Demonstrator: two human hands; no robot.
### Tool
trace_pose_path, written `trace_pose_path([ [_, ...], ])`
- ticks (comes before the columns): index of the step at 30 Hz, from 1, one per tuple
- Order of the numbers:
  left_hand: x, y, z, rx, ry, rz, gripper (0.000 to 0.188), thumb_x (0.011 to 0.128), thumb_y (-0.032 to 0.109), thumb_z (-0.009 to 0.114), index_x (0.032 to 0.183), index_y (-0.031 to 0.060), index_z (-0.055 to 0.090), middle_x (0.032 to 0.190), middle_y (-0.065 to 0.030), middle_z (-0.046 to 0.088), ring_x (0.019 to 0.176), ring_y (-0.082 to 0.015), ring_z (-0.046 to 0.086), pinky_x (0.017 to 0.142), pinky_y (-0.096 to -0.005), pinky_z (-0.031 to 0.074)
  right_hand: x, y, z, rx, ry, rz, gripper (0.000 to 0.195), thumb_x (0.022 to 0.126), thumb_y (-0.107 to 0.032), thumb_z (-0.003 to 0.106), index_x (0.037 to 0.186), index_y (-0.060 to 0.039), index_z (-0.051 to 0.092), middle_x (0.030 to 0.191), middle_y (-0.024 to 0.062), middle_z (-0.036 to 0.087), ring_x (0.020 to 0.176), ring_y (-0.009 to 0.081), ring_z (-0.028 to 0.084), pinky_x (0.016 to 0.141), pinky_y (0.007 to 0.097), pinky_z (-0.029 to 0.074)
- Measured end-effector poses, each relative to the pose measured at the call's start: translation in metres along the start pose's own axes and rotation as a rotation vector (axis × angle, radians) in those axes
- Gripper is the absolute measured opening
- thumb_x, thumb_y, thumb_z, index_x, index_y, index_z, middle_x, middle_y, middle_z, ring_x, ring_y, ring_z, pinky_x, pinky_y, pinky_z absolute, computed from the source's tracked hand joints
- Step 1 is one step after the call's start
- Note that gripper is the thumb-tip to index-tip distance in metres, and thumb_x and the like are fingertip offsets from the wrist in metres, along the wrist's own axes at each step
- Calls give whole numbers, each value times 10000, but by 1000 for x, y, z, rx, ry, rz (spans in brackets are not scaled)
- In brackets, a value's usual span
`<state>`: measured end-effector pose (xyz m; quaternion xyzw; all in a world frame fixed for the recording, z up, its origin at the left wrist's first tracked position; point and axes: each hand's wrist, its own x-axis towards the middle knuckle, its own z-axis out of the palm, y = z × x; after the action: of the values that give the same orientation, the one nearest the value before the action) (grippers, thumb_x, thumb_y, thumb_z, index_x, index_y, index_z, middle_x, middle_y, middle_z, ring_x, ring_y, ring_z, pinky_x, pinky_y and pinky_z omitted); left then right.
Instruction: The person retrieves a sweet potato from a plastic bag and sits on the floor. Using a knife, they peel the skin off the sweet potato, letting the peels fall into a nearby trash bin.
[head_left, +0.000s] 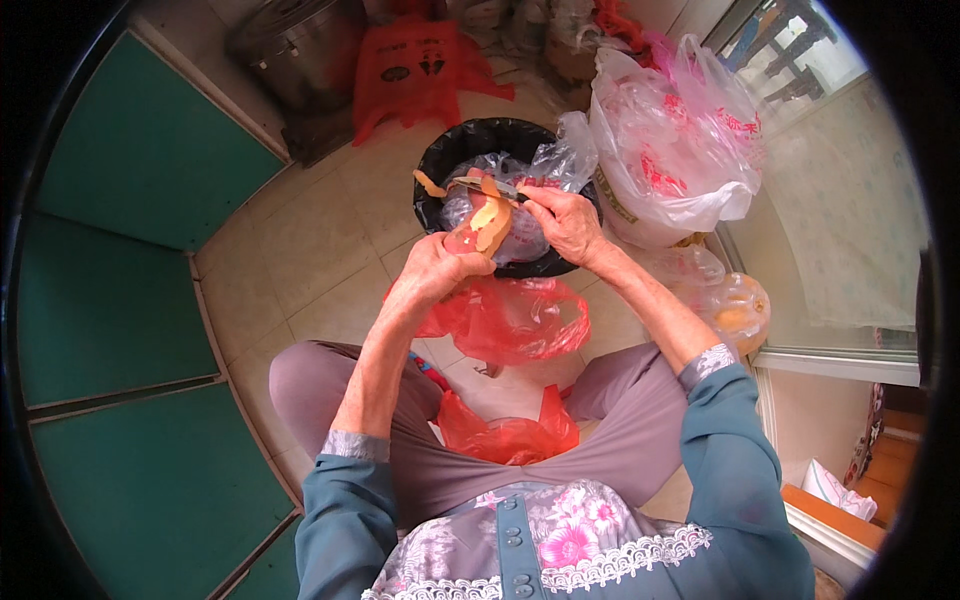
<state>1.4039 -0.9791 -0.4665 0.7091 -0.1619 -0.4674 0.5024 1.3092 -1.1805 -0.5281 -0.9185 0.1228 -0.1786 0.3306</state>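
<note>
My left hand (442, 268) grips a partly peeled root vegetable, seemingly a sweet potato (491, 223), with reddish skin and bare yellow-orange flesh. Held in my right hand (564, 223) is a small bladed tool (491, 186) with a dark handle; whether it is a knife or a peeler I cannot tell. Its metal blade lies across the far end of the vegetable, where a strip of peel stands up. Both hands are above a round bin (433, 150) lined with a black bag. Another curl of peel (429, 184) shows at the bin's left side. Crumpled clear plastic (529, 244) fills the bin.
Red plastic bags (517, 319) lie between the bin and my legs. A big white bag (667, 150) stuffed with plastic stands at the right, near a bagged yellowish item (742, 311). Green cabinet doors (120, 307) line the left; a metal pot (300, 67) stands behind.
</note>
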Motion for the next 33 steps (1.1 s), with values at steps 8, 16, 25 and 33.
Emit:
trace_pose_path([
  [8,-5,1,6,21,-64,-34,255,657,220,668,810,61,539,613,41,464,490,-45,370,452,-214,252,4,29,1,-1,87,199,251,808,-264,514,923,-90,653,825,168,629,805,327,614,697,412,477],
  [16,-5,0,2,27,-73,-66,335,652,206,672,906,18,559,664,27,508,521,-55,416,472,-212,311,5,-7,-7,603,-125,332,234,870,-200,514,892,10,614,613,17,538,548,90,499,522,244,405],
  [25,7,0,0,1,21,-44,183,674,179,657,798,59,598,610,39,485,502,-42,396,449,-211,260,-35,-55,-11,757,-396,303,220,883,-149,506,1009,-1,610,610,-34,483,554,23,422,494,189,355],
  [33,9,-6,-5,-226,1,-53,162,668,187,669,707,72,562,578,31,472,449,-51,353,416,-217,225,-20,-34,5,343,-36,-13,241,847,-150,550,1041,-22,613,793,149,638,726,150,610,667,295,467],
])
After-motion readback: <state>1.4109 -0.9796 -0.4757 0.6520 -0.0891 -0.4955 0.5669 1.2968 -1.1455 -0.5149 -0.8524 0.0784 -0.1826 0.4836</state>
